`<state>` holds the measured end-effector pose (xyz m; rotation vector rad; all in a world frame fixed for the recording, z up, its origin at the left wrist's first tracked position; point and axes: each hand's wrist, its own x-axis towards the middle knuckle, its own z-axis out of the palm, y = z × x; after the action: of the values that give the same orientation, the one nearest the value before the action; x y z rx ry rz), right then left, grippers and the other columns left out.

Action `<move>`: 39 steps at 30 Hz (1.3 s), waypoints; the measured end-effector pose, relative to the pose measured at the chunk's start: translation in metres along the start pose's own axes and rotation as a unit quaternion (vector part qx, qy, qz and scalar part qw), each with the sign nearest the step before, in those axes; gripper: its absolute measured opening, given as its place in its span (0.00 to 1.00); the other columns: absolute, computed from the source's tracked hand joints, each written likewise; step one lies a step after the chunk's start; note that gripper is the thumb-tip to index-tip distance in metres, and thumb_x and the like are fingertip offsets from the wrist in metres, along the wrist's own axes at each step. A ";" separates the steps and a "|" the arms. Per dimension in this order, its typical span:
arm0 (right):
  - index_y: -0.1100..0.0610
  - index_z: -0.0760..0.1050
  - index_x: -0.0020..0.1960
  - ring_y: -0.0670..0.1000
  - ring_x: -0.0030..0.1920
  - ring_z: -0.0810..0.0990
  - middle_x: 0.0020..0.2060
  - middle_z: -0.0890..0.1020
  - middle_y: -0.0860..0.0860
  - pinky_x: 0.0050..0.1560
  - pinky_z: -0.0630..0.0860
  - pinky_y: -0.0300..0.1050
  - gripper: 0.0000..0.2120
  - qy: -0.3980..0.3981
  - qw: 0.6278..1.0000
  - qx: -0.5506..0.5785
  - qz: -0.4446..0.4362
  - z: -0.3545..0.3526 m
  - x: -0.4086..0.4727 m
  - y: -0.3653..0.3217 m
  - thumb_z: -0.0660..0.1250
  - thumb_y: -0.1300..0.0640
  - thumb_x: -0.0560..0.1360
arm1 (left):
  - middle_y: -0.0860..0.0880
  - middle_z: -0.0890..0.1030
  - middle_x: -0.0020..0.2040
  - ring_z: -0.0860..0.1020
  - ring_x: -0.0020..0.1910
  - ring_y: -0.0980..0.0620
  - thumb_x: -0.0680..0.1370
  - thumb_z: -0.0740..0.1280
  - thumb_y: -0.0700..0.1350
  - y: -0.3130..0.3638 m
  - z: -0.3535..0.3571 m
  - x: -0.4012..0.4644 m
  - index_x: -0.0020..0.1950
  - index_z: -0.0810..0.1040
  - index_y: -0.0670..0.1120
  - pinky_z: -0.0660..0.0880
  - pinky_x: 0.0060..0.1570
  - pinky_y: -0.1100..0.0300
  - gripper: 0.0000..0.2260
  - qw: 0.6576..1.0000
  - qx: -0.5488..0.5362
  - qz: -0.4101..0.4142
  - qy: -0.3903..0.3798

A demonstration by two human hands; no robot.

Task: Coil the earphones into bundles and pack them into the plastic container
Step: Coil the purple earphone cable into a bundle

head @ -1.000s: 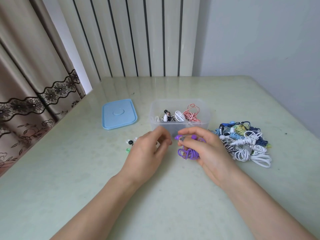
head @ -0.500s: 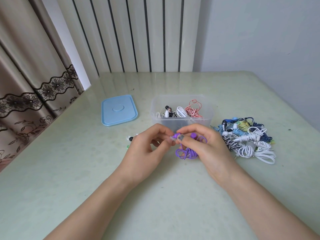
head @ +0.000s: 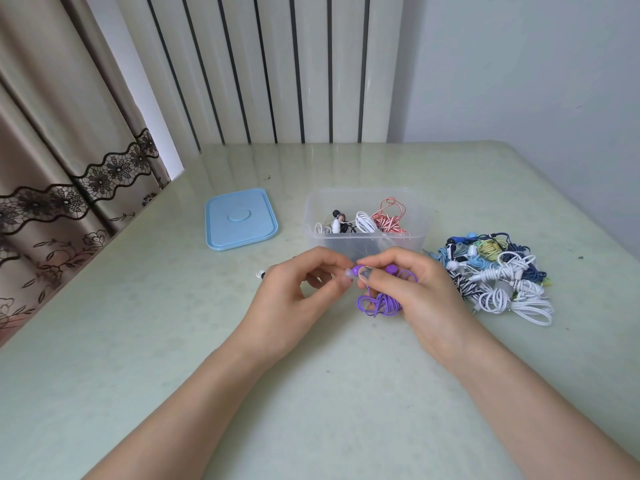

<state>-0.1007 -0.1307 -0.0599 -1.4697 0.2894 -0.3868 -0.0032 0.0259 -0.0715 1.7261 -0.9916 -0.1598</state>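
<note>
While you work: both hands meet in front of the plastic container [head: 363,244], at the centre of the surface [head: 346,393].
Left hand [head: 294,306]: your grip pinches the clear tip of a purple earbud between thumb and forefinger.
Right hand [head: 415,299]: your grip is clamped on the purple earphones [head: 379,304], whose coil hangs loose under your fingers.
Container: open at 12 o'clock from your hands, with a few bundles already inside; the blue lid [head: 240,223] lies at 10 o'clock.
Waiting pile [head: 498,275]: tangled earphones at 3 o'clock, just beside your right hand.
Small bits [head: 260,274]: something white and black at 9 o'clock, possibly loose earbuds; your left hand hides most of it.
Risk: if you slacken the right grip, the purple loops could spring open.
Risk: tugging the bud may pull its tip off.
Risk: a trailing loop could snag the pile.
</note>
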 end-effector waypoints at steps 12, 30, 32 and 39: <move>0.62 0.80 0.47 0.49 0.36 0.78 0.36 0.83 0.55 0.40 0.75 0.42 0.02 -0.040 0.997 0.038 0.056 -0.003 -0.003 -0.008 0.70 0.65 0.74 | 0.47 0.87 0.49 0.83 0.50 0.44 0.79 0.71 0.38 -0.001 -0.006 0.003 0.53 0.84 0.42 0.78 0.58 0.55 0.04 0.995 -0.097 0.001 -0.035; 0.63 0.79 0.47 0.47 0.33 0.77 0.34 0.81 0.54 0.31 0.74 0.39 0.10 -0.081 0.988 0.087 0.093 -0.003 -0.003 -0.012 0.71 0.60 0.68 | 0.43 0.87 0.47 0.83 0.48 0.48 0.76 0.73 0.40 -0.001 -0.007 0.005 0.50 0.84 0.44 0.78 0.56 0.59 0.04 0.974 -0.216 -0.025 -0.057; 0.64 0.79 0.48 0.48 0.32 0.77 0.34 0.81 0.54 0.31 0.74 0.38 0.11 -0.081 0.988 0.089 0.094 -0.002 -0.003 -0.012 0.71 0.60 0.68 | 0.42 0.86 0.48 0.83 0.49 0.48 0.76 0.72 0.39 -0.002 -0.007 0.005 0.50 0.84 0.44 0.78 0.56 0.59 0.04 0.974 -0.217 -0.029 -0.055; 0.60 0.80 0.45 0.47 0.32 0.77 0.34 0.82 0.53 0.29 0.72 0.38 0.08 -0.084 0.988 0.078 0.104 -0.002 -0.005 -0.015 0.71 0.58 0.67 | 0.41 0.86 0.47 0.83 0.49 0.47 0.77 0.71 0.38 -0.002 -0.007 0.005 0.51 0.82 0.40 0.78 0.56 0.59 0.04 0.973 -0.221 -0.034 -0.059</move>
<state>-0.1071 -0.1311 -0.0454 -1.2960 0.2682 -0.1135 0.0046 0.0273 -0.0686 1.3513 -0.9020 -0.4964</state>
